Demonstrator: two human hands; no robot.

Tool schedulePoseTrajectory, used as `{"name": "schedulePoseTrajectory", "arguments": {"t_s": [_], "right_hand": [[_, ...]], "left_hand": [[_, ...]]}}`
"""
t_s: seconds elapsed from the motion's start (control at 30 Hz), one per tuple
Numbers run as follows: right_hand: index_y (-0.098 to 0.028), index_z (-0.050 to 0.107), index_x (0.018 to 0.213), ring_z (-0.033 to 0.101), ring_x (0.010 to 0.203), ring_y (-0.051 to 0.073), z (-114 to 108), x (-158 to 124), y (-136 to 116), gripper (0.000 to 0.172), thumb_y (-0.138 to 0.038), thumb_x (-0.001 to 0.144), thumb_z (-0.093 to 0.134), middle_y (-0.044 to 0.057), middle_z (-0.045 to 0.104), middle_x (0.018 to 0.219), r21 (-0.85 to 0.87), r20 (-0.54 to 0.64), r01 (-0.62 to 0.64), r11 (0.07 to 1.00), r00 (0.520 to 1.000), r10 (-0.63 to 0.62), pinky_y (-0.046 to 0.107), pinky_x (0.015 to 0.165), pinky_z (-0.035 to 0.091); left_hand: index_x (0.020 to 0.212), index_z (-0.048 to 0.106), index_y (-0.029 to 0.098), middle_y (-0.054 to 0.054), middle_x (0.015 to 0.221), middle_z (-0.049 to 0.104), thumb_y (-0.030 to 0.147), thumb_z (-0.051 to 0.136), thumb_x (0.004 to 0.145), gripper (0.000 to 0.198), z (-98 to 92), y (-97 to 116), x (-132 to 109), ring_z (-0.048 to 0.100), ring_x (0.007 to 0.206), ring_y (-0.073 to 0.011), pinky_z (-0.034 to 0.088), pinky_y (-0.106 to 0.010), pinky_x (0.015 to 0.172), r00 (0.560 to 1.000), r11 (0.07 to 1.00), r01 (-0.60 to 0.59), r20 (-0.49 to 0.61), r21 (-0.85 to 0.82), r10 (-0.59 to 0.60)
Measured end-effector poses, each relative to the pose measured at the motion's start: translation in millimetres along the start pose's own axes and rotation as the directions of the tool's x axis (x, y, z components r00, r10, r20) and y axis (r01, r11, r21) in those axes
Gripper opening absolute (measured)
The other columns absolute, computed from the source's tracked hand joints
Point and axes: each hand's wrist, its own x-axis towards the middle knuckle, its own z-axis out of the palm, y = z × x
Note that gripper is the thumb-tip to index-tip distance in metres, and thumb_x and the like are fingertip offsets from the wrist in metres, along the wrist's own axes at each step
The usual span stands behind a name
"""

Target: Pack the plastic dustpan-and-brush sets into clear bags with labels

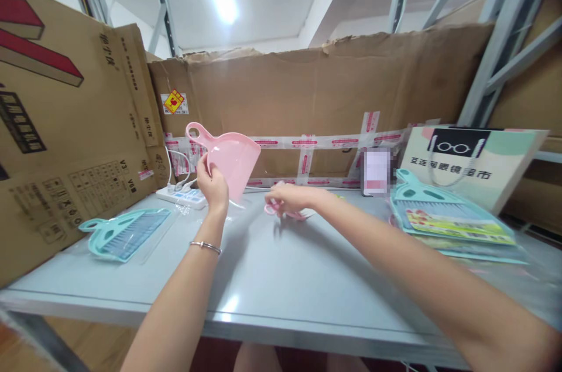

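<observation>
A pink dustpan [236, 162] is held upright above the table by my left hand [212, 183], whose fingers are closed on its lower left side. Its looped handle points up and to the left. My right hand [287, 198] is closed around a small pink brush [271, 208], low over the table. Only the ring of the brush handle and a pink part under the fingers show; the rest is hidden by the hand.
At left on the table [281, 290] lies a teal dustpan-and-brush set [127, 234] in clear plastic. More teal sets [452, 214] are stacked at right, before a printed bag [518, 167]. A power strip [182, 196], a phone [376, 170] and a cardboard wall [281, 91] stand behind.
</observation>
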Motion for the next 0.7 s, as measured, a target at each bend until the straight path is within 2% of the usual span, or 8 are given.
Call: {"name": "schedulePoseTrajectory", "arguments": {"t_s": [0.07, 0.2, 0.27, 0.33, 0.4, 0.5, 0.6, 0.7], "right_hand": [[-0.019, 0.054, 0.083, 0.052, 0.074, 0.011, -10.2, -13.6, 0.1, 0.015, -0.008, 0.074, 0.052, 0.001, 0.052, 0.086, 0.193, -0.242, 0.093, 0.977, 0.969, -0.044, 0.022, 0.066, 0.039], [-0.018, 0.051, 0.072, 0.046, 0.068, 0.010, -29.6, -51.7, -4.0, 0.005, -0.019, 0.075, 0.055, 0.000, 0.047, 0.080, 0.355, -0.651, 0.242, 0.903, 0.757, 0.052, 0.024, 0.067, 0.040], [-0.018, 0.049, 0.072, 0.044, 0.064, 0.009, -34.4, -69.4, -7.5, 0.011, -0.026, 0.079, 0.052, -0.001, 0.048, 0.077, 0.437, -0.711, 0.284, 0.853, 0.691, 0.134, 0.024, 0.064, 0.040], [-0.019, 0.048, 0.074, 0.043, 0.059, 0.008, -34.4, -82.0, -10.6, 0.016, -0.032, 0.082, 0.048, -0.002, 0.047, 0.072, 0.551, -0.678, 0.311, 0.774, 0.708, 0.198, 0.024, 0.059, 0.040], [-0.019, 0.047, 0.074, 0.043, 0.056, 0.008, -30.3, -87.6, -12.7, 0.020, -0.037, 0.083, 0.048, -0.003, 0.046, 0.067, 0.635, -0.628, 0.308, 0.709, 0.740, 0.241, 0.024, 0.056, 0.039], [-0.018, 0.050, 0.074, 0.045, 0.056, 0.009, -20.5, -84.3, -14.8, 0.023, -0.039, 0.075, 0.058, -0.003, 0.049, 0.065, 0.700, -0.612, 0.268, 0.662, 0.704, 0.362, 0.025, 0.057, 0.039], [-0.017, 0.055, 0.078, 0.048, 0.060, 0.011, -10.9, -75.4, -16.4, 0.024, -0.039, 0.071, 0.062, -0.002, 0.053, 0.067, 0.714, -0.648, 0.234, 0.660, 0.578, 0.496, 0.026, 0.059, 0.040], [-0.017, 0.058, 0.077, 0.047, 0.062, 0.011, -3.4, -69.1, -17.1, 0.020, -0.037, 0.071, 0.060, -0.001, 0.052, 0.069, 0.654, -0.728, 0.204, 0.728, 0.432, 0.533, 0.027, 0.062, 0.040]], "left_hand": [[0.109, 0.059, 0.014, -0.010, 0.114, 0.062, 0.011, 0.042, 0.079, 0.034, -0.7, 2.6, -1.1, 0.056, 0.107, -0.0174, 0.039, -0.028, 0.096, 1.000, 1.000, -0.016, 0.008, -0.004, 0.016], [0.115, 0.058, 0.016, -0.009, 0.122, 0.059, 0.013, 0.041, 0.082, 0.037, 1.4, 12.8, -12.0, 0.051, 0.116, -0.0180, 0.036, -0.029, 0.101, 0.981, 0.999, -0.050, 0.189, -0.021, 0.053], [0.116, 0.058, 0.016, -0.009, 0.121, 0.060, 0.015, 0.041, 0.083, 0.037, 3.7, 18.2, -18.6, 0.052, 0.115, -0.0192, 0.037, -0.031, 0.101, 0.949, 0.998, -0.045, 0.308, -0.053, 0.059], [0.115, 0.060, 0.016, -0.008, 0.119, 0.062, 0.016, 0.044, 0.082, 0.037, 5.9, 22.6, -24.4, 0.054, 0.113, -0.0204, 0.039, -0.032, 0.099, 0.891, 0.995, 0.015, 0.453, -0.096, 0.031], [0.113, 0.062, 0.017, -0.006, 0.117, 0.064, 0.018, 0.047, 0.080, 0.036, 7.2, 26.7, -29.4, 0.055, 0.111, -0.0214, 0.040, -0.034, 0.097, 0.770, 0.983, 0.126, 0.638, -0.134, -0.012], [0.113, 0.063, 0.020, -0.005, 0.119, 0.063, 0.028, 0.052, 0.081, 0.035, 6.8, 33.7, -37.0, 0.056, 0.109, -0.0230, 0.042, -0.035, 0.094, 0.498, 0.940, 0.318, 0.865, -0.123, -0.056], [0.114, 0.063, 0.021, -0.007, 0.119, 0.063, 0.043, 0.052, 0.083, 0.040, 5.8, 41.2, -45.9, 0.057, 0.107, -0.0241, 0.043, -0.036, 0.091, 0.294, 0.904, 0.424, 0.952, -0.054, -0.081], [0.116, 0.062, 0.021, -0.008, 0.117, 0.064, 0.049, 0.053, 0.081, 0.046, 6.5, 46.6, -55.1, 0.058, 0.105, -0.0241, 0.043, -0.035, 0.090, 0.205, 0.880, 0.475, 0.975, -0.023, -0.086]]}}
